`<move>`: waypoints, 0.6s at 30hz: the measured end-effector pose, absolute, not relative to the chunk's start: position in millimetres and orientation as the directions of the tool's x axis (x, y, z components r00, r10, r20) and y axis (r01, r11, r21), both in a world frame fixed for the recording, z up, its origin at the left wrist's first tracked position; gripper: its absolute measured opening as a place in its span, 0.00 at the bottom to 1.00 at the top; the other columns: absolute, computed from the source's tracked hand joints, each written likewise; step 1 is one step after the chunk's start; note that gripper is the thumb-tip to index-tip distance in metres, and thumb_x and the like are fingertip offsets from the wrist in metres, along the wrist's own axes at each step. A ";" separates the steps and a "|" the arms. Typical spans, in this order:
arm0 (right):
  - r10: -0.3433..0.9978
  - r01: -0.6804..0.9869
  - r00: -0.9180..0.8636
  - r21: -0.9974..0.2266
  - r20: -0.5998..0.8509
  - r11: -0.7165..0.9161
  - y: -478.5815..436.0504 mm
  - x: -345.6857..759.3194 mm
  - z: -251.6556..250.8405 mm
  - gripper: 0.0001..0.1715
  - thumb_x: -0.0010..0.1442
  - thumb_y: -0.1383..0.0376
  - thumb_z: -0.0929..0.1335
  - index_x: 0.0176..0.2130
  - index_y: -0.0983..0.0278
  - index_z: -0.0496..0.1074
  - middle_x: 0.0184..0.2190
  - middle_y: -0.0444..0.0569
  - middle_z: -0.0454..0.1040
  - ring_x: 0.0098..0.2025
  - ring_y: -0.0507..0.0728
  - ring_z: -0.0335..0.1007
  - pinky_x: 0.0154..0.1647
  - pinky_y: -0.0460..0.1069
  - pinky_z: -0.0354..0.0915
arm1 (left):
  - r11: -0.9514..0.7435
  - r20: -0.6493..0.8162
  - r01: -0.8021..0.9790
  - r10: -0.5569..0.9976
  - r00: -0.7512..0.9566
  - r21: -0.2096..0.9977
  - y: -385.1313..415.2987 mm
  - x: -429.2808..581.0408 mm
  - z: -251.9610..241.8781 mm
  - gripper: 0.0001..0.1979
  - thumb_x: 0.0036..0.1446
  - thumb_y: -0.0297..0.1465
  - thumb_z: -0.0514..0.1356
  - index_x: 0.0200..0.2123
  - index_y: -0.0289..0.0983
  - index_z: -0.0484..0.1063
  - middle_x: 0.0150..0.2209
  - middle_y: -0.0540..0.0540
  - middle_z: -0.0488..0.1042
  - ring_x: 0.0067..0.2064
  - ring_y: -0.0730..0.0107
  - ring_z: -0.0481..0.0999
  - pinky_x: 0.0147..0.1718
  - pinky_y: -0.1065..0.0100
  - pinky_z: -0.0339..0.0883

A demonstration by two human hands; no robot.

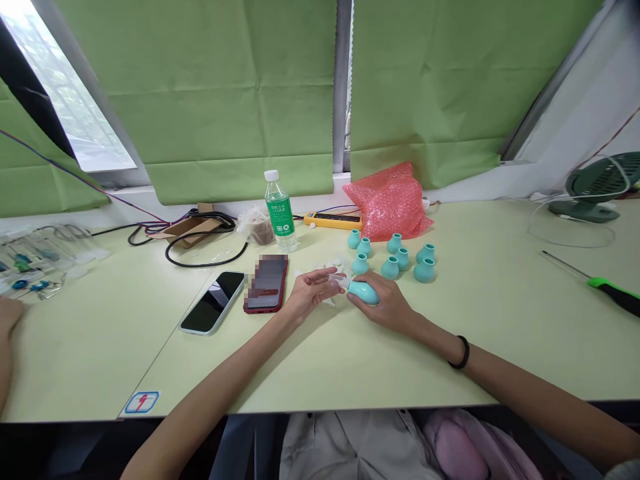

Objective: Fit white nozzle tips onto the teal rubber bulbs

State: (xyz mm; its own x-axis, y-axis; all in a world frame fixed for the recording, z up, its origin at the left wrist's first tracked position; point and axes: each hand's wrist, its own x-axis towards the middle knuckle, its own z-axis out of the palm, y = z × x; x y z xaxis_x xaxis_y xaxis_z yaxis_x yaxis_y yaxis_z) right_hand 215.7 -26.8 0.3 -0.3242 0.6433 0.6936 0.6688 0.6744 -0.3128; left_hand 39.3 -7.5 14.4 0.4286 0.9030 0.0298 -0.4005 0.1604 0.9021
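My right hand [390, 305] is wrapped round a glossy teal bulb-shaped piece [364, 293], tilted with its narrow end toward the left. Between the fingers of my left hand [309, 293] is a small translucent white piece [340, 281], close to the bulb's left end; whether the two touch I cannot tell. More translucent white bits [342, 265] lie on the table just behind my fingers, partly hidden by them. Several hollow teal pieces with flared necks stand beyond my right hand, among them a nearer one [425, 270] and a farther one [354, 239].
Left of my hands lie a red-cased phone [265, 285] and a pale-cased phone [214, 303]. Behind stand a water bottle [281, 213], a yellow tool [333, 221] and pink bubble wrap [393, 207]. A screwdriver [607, 288] and a fan [595, 187] are at right. Another person's arm [6, 340] shows far left.
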 end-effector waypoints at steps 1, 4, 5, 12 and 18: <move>0.640 0.675 -0.306 -0.313 0.705 0.668 -26.4 215.8 -0.4 0.14 0.49 0.60 0.64 0.36 0.64 0.62 0.30 0.49 0.69 0.32 0.54 0.66 0.31 0.48 0.62 | 0.158 0.027 -0.381 0.899 0.436 0.911 -7.5 39.3 14.8 0.17 0.37 0.25 0.63 0.36 0.31 0.70 0.37 0.42 0.72 0.32 0.69 0.73 0.40 0.66 0.63; 0.622 0.682 -0.278 -0.305 0.732 0.664 -25.2 216.8 -1.7 0.13 0.48 0.61 0.65 0.34 0.64 0.62 0.29 0.48 0.69 0.30 0.54 0.66 0.30 0.47 0.62 | 0.178 -0.021 -0.291 0.882 0.472 0.940 -6.9 38.5 16.0 0.16 0.37 0.27 0.63 0.35 0.30 0.71 0.33 0.42 0.74 0.33 0.66 0.73 0.41 0.64 0.63; 0.617 0.681 -0.276 -0.303 0.737 0.666 -24.9 217.4 -1.7 0.12 0.47 0.62 0.65 0.34 0.64 0.62 0.28 0.48 0.69 0.30 0.54 0.66 0.30 0.47 0.61 | 0.177 -0.034 -0.251 0.872 0.488 0.952 -6.7 38.1 16.4 0.16 0.38 0.28 0.63 0.35 0.30 0.70 0.33 0.42 0.74 0.33 0.66 0.74 0.40 0.64 0.64; 0.721 0.599 -0.299 -0.466 0.625 0.651 -25.5 219.8 6.1 0.09 0.44 0.68 0.65 0.30 0.63 0.62 0.25 0.44 0.68 0.26 0.51 0.64 0.27 0.45 0.60 | -0.069 0.071 -0.023 0.828 0.556 0.997 -5.0 35.9 17.9 0.18 0.38 0.33 0.62 0.34 0.29 0.71 0.24 0.44 0.73 0.22 0.73 0.70 0.26 0.69 0.66; 0.781 0.549 -0.341 -0.563 0.523 0.617 -26.7 219.0 8.4 0.08 0.42 0.69 0.64 0.28 0.64 0.62 0.23 0.42 0.67 0.24 0.50 0.62 0.24 0.44 0.58 | -0.131 0.062 0.074 0.804 0.591 0.989 -2.7 33.7 18.0 0.19 0.38 0.33 0.62 0.36 0.29 0.71 0.21 0.46 0.70 0.21 0.75 0.68 0.24 0.71 0.64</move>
State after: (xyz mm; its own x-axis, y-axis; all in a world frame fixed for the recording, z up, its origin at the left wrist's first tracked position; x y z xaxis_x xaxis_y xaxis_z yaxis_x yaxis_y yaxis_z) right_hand 219.0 -26.7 8.4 -0.3415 0.7810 0.5229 0.5492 0.6173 -0.5633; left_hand 33.7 -2.7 18.0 0.5913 0.8040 0.0621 0.0743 -0.1310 0.9886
